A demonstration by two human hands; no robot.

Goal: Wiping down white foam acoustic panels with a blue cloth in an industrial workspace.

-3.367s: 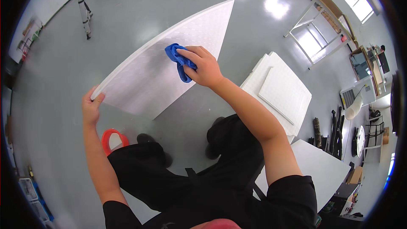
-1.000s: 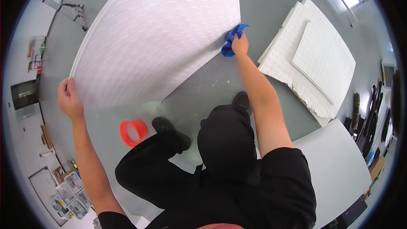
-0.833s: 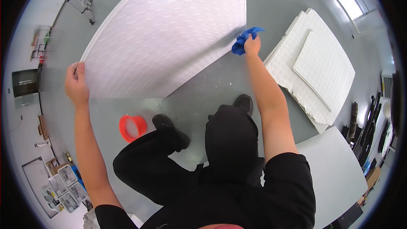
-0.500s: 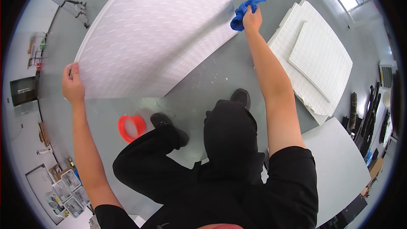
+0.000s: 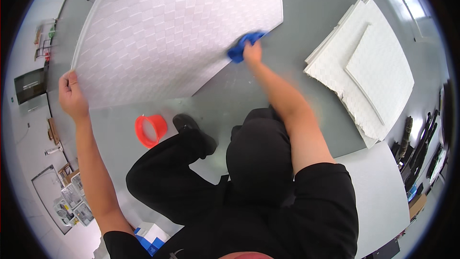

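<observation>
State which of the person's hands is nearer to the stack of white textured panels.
Right. The right hand, holding a blue cloth, is left of the stack, apart from it; the left hand is farther left, gripping the large textured panel by its edge.

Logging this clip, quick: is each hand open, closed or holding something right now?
Left hand: closed, holding the edge of the white panel.
Right hand: closed, holding the blue cloth.

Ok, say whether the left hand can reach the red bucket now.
Probably not without letting go: the left hand grips the white textured panel, though nothing seems to block the red bucket.
</observation>
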